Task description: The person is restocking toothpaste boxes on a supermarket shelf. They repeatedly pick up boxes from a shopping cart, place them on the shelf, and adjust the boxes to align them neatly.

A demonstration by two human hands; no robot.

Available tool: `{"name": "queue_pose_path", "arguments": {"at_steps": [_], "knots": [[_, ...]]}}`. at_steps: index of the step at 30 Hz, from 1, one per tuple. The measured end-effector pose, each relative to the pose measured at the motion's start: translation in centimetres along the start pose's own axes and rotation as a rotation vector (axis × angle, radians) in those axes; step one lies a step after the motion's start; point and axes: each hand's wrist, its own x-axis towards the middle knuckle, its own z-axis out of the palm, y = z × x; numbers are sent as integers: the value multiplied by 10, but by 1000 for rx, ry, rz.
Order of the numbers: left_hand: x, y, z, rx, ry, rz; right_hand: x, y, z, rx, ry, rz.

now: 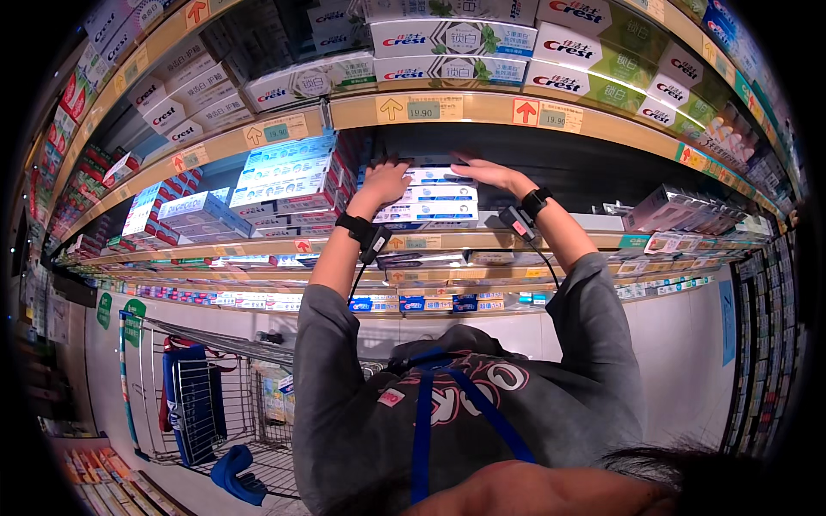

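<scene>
A stack of white toothpaste boxes (445, 211) stands on a shelf in front of me, under a wooden-edged shelf. My left hand (387, 182) lies over the stack's left end, fingers spread toward the back. At the right end, my right hand (487, 173) reaches across with its fingers stretched out, its thumb side by the corner of the top box (433, 175). Neither hand visibly encloses a box. The fingertips are partly lost in the shelf's shadow. Each wrist wears a black strap with a small cabled device.
Larger stacks of Crest boxes (284, 177) flank the left hand. Overhead runs a shelf edge (477, 108) with price tags, and more Crest boxes (452, 35) above it. Dark packs (684, 209) stand to the right. A wire shopping cart (251, 400) is at the lower left.
</scene>
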Motion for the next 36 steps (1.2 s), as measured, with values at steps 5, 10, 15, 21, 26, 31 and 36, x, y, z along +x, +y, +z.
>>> {"name": "queue_pose_path", "arguments": {"at_steps": [5, 10, 15, 21, 26, 31, 36], "knots": [[-6, 1, 5, 12, 31, -9, -2, -27, 15, -108, 25, 149], [-15, 14, 21, 8, 102, 0, 7, -7, 28, -452, 138, 29], [-16, 13, 32, -4, 209, 10, 6, -7, 34, -420, 214, 78], [-16, 19, 38, 16, 324, 41, 24, 21, 46, -218, 549, 56], [-18, 18, 39, 14, 354, 49, 28, 29, 49, -145, 602, -26], [-23, 20, 35, 49, 424, -1, 30, 19, 46, -276, 537, 29], [-66, 43, 6, -134, 574, 40, -5, -35, 64, -342, 744, -316]]}}
